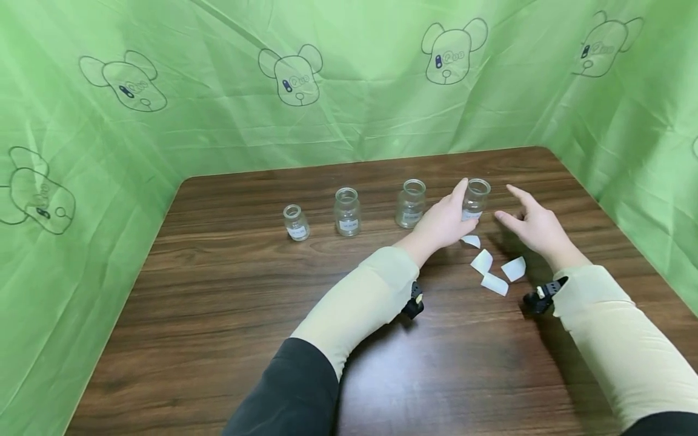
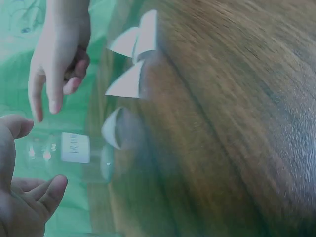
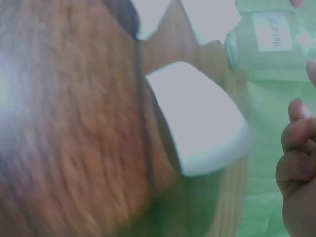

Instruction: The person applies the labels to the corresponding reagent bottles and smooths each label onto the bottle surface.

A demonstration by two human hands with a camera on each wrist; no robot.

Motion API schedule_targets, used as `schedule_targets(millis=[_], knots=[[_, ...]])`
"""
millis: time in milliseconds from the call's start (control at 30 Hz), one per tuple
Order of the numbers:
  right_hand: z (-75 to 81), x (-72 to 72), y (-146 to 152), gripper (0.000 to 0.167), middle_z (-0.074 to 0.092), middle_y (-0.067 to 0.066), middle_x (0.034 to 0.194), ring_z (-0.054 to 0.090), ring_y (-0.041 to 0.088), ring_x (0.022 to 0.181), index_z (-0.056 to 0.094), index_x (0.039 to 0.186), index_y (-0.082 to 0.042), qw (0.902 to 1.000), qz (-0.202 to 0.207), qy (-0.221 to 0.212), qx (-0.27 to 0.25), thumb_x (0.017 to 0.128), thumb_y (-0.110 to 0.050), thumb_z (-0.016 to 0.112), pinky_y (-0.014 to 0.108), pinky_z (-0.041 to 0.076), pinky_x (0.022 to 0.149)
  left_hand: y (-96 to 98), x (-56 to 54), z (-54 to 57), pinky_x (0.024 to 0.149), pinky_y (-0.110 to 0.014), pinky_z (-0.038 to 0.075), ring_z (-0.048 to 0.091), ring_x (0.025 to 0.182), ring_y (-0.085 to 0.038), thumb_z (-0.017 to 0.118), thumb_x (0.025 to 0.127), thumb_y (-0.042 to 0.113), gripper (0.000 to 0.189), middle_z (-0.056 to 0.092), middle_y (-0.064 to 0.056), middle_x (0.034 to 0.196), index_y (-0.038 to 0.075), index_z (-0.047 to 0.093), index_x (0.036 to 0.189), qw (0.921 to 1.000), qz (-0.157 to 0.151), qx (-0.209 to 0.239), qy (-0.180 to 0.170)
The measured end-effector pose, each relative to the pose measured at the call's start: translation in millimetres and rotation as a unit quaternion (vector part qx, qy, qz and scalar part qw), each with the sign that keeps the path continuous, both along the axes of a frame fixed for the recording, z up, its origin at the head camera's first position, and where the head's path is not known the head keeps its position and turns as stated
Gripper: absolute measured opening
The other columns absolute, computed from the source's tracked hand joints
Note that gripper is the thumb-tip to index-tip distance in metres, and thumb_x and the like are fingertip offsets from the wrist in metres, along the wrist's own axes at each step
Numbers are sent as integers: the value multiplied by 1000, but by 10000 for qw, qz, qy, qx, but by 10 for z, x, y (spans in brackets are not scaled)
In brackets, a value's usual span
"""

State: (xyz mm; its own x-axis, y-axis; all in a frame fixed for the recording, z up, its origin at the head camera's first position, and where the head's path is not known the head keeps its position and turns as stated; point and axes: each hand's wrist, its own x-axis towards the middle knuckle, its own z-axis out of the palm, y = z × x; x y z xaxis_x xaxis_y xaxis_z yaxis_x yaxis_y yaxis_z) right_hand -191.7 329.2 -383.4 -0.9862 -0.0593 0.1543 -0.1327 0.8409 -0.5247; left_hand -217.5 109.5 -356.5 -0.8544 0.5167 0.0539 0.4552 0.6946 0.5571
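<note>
My left hand (image 1: 444, 219) is at the rightmost glass jar (image 1: 477, 195), its index finger straight along the jar's left side and its thumb low in front. In the left wrist view the jar (image 2: 98, 170), with a white label, lies between the spread thumb and fingers. To the right of that jar is my right hand (image 1: 540, 229), holding nothing, index finger and thumb apart and pointing toward it, the other fingers bent. Several white paper pieces (image 1: 495, 284) lie slightly curled on the table in front of the jar. The nearest to the right wrist camera is a curved piece (image 3: 197, 118).
Three more labelled, lidless glass jars stand in a row to the left: a small jar (image 1: 296, 223), a taller jar (image 1: 347, 212) and another jar (image 1: 411, 204). The brown wooden table (image 1: 218, 290) is bordered by green curtains (image 1: 360, 133) at the back and sides.
</note>
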Motion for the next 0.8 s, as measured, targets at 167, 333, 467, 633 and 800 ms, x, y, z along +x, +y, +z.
schedule_targets(millis=[167,333,467,633,800], knots=[[109,23,34,69,62,13,81,52,22,62,26,148,-18,9999,-90,-63,18,92,-43,56,37,39,55,-109,19,115,84,-27,46,55,112,-13,60,89,38,79,52,-2,132,19,13,150,9998,206,-28,-32],[193,57,18,68,63,18,91,54,24,66,28,148,-18,9998,-125,-121,-45,92,-44,55,38,40,59,-267,38,199,84,-28,47,55,112,-13,58,90,41,76,50,0,134,23,15,150,9995,300,-67,-75],[238,73,9,67,62,22,102,57,33,81,26,148,-19,9998,-72,-181,-106,92,-46,52,48,40,71,-425,19,305,80,-29,49,56,110,-14,57,90,41,75,50,1,136,23,15,150,9993,345,-123,40],[237,76,22,67,59,22,110,56,39,95,23,149,-21,9992,120,-353,-131,93,-46,51,54,39,79,-672,-23,490,84,-33,48,53,114,-16,56,91,40,73,49,0,136,25,15,150,9982,522,-230,170],[235,59,8,68,58,22,114,56,40,98,22,150,-22,9987,255,-403,-172,93,-46,51,55,37,81,-955,-75,594,89,-33,45,53,115,-16,54,92,38,72,51,3,134,24,15,150,9968,750,-113,245]])
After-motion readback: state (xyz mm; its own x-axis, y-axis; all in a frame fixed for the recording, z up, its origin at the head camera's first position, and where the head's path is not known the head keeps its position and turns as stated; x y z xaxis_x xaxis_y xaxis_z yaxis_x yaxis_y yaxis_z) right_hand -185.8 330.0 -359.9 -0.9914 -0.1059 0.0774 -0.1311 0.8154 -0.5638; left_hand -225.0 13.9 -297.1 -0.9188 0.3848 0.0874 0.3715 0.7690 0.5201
